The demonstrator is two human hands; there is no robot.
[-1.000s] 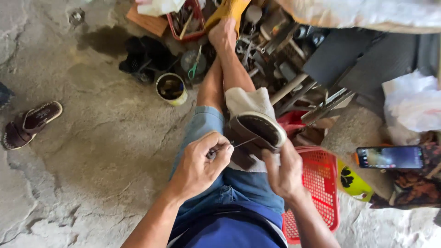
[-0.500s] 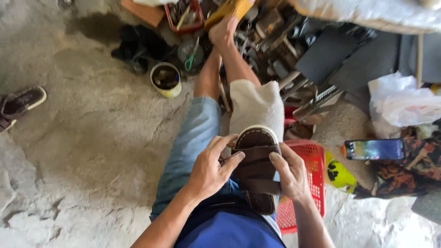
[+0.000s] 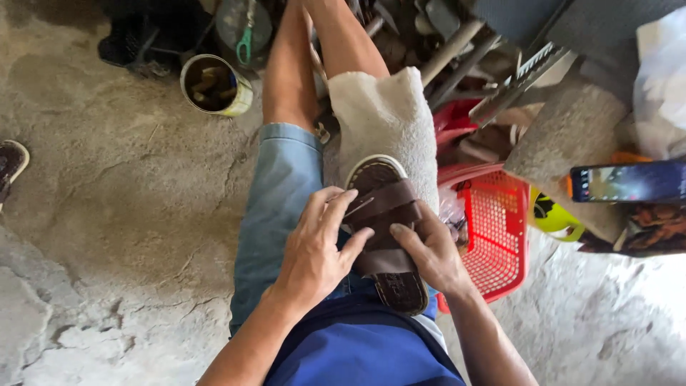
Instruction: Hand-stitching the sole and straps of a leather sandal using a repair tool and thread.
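Sandal (image 3: 386, 236): brown leather, matt, stitched edge. Cloth (image 3: 389, 118) beneath it: off-white, coarse, nubbly. Shorts (image 3: 275, 207): faded blue denim. Basket (image 3: 493, 229), at 3 o'clock from the sandal: red glossy plastic mesh. Tin (image 3: 214, 84), at 10 o'clock: metal. Floor (image 3: 121, 214): rough cracked concrete.

My left hand (image 3: 314, 250) hides the sandal's (image 3: 386, 236) side, and the shoe (image 3: 10, 166) is cut off.

I see light-blue denim shorts (image 3: 275, 214) and a dark-blue shirt (image 3: 357, 350). Forearms and lower legs are bare. No rings or watch show.
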